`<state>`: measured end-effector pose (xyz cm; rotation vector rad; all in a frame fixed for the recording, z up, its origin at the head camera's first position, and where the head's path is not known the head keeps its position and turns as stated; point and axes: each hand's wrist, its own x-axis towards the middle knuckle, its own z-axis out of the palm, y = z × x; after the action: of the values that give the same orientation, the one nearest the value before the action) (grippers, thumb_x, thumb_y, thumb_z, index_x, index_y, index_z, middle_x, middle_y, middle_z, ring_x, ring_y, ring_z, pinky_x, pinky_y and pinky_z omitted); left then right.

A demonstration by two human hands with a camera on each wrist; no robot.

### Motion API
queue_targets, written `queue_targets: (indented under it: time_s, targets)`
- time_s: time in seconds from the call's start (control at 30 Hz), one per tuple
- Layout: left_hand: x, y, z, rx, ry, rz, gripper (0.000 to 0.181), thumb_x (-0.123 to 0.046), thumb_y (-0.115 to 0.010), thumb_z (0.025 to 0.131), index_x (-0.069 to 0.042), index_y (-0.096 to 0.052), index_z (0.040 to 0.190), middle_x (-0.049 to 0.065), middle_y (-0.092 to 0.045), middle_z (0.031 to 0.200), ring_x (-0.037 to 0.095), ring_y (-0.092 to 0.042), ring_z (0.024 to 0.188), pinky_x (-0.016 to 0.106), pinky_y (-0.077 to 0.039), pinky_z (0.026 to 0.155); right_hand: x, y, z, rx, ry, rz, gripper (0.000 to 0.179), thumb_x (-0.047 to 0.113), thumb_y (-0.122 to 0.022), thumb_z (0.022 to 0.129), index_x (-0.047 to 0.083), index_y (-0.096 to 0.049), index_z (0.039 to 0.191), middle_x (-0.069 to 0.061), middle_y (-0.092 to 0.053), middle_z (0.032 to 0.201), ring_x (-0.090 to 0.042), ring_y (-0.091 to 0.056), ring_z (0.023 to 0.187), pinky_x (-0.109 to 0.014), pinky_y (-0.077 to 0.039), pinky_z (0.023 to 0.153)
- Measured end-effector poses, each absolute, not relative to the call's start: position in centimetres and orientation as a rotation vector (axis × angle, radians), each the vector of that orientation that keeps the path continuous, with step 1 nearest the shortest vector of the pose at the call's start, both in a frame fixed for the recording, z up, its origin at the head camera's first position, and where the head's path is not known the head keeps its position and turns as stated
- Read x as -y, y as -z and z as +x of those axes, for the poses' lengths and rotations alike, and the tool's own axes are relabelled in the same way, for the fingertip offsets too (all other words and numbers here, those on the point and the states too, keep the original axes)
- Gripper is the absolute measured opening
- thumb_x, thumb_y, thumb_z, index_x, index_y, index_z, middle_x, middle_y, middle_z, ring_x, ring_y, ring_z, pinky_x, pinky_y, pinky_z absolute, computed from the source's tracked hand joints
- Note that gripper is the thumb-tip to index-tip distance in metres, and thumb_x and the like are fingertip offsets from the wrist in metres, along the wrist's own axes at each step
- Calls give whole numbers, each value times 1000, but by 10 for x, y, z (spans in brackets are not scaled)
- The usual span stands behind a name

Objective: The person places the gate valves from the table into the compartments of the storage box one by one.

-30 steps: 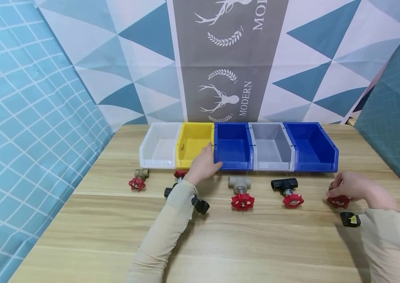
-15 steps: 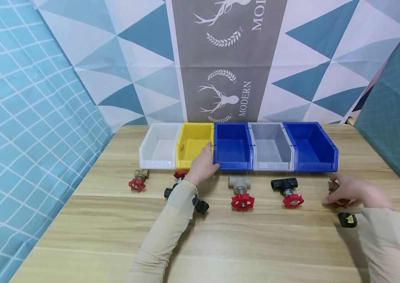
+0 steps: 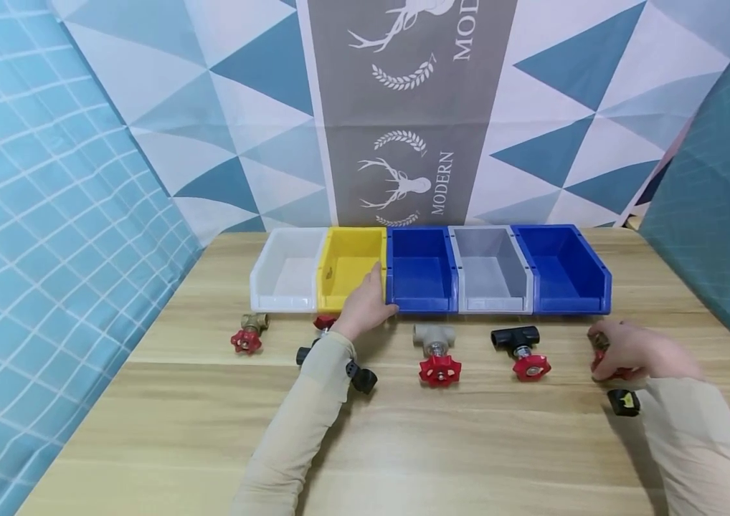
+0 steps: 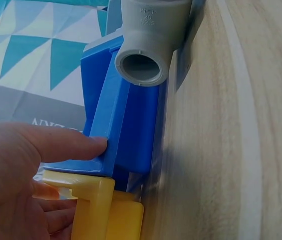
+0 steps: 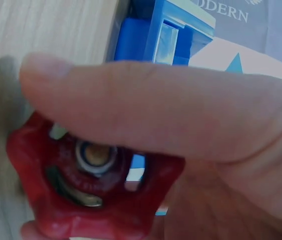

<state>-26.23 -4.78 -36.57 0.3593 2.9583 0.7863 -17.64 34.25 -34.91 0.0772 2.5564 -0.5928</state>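
My left hand rests at the front corner where the yellow bin meets the middle blue bin. In the left wrist view its straight thumb lies on the blue bin's front edge, while the fingers reach behind the yellow bin's wall. At the right, my right hand grips a brass-bodied valve by its red handwheel. In the right wrist view the thumb lies across the wheel's face, hiding part of it. Most of that valve's body is covered by the hand.
A white bin, a grey bin and another blue bin complete the row. Before it lie a brass valve, a black valve partly under the left arm, a grey valve and another black valve.
My right hand has shifted slightly left with its fingers around the valve. The left hand stays at the bins. The head view has tilted a little.
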Motion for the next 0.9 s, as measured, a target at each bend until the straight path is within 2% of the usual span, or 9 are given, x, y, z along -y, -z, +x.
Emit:
queue_targets:
  time_s: [0.27, 0.5, 0.73, 0.9]
  targets:
    - [51, 366, -262, -2964, -802, 380, 91, -24, -69, 80, -3, -9, 145, 18, -29, 145, 29, -39, 127, 40, -34, 104, -340, 354, -178, -2565, 547, 124, 79, 12, -77, 60, -9, -32, 120, -26, -33, 94, -27, -45, 72, -30, -48, 54]
    - [50, 366, -263, -2954, -770, 407, 103, -24, -75, 73, -2, -5, 145, 21, -31, 143, 32, -44, 122, 41, -37, 103, -341, 356, -178, -2564, 557, 127, 78, 10, -77, 59, -10, -30, 119, -28, -30, 94, -27, -44, 70, -29, -48, 53]
    - [49, 365, -262, -2961, -777, 348, 99, -28, -73, 76, 0, -7, 145, 21, -34, 142, 32, -45, 122, 41, -38, 102, -341, 353, -180, -2571, 541, 109, 78, 11, -77, 60, -10, -31, 119, -27, -31, 93, -28, -44, 72, -30, -48, 53]
    - [49, 366, -262, -2971, -753, 353, 95, -30, -73, 76, 3, -14, 143, 21, -34, 142, 31, -41, 125, 40, -34, 104, -338, 354, -179, -2582, 520, 109, 73, 11, -75, 60, -9, -32, 116, -26, -32, 91, -25, -45, 68, -29, -48, 52]
